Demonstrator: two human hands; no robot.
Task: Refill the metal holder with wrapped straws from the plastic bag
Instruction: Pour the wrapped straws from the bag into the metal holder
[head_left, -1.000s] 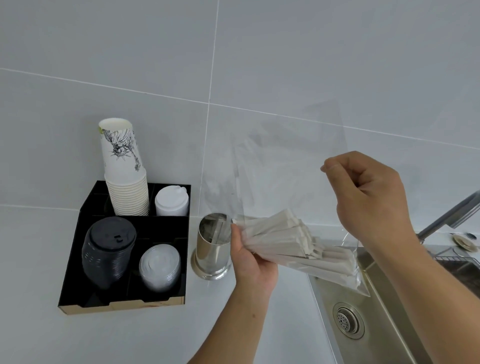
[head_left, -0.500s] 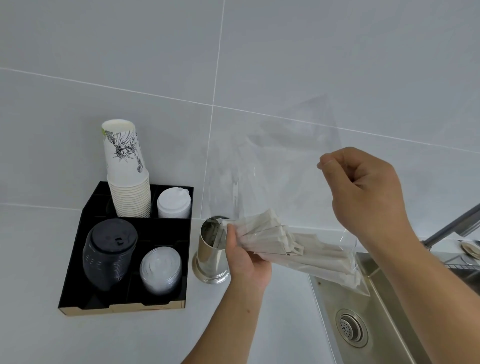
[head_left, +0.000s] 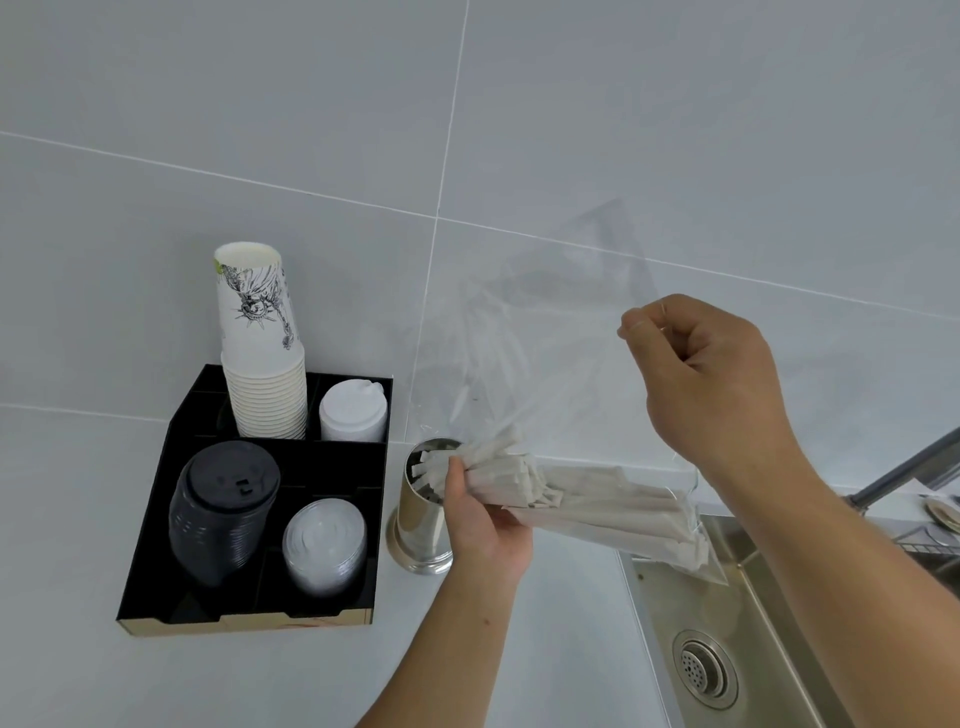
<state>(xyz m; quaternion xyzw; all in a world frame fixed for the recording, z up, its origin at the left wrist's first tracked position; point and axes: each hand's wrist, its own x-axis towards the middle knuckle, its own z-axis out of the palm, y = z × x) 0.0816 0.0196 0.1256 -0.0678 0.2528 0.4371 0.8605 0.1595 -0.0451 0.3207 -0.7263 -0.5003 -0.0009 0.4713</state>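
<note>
The metal holder stands upright on the white counter, right of the black tray. My left hand grips a bundle of paper-wrapped straws, and their left ends reach over the holder's rim. More wrapped straws lie in the lower end of the clear plastic bag, which slopes down over the sink's corner. My right hand pinches the bag's upper edge and holds it up against the tiled wall.
A black tray at the left holds a stack of paper cups, white lids, black lids and clear lids. A steel sink with a drain lies at the lower right, a tap above it.
My left hand has moved the straw bundle leftward out of the bag until its ends reach the holder's mouth. My right hand has kept the bag raised.
</note>
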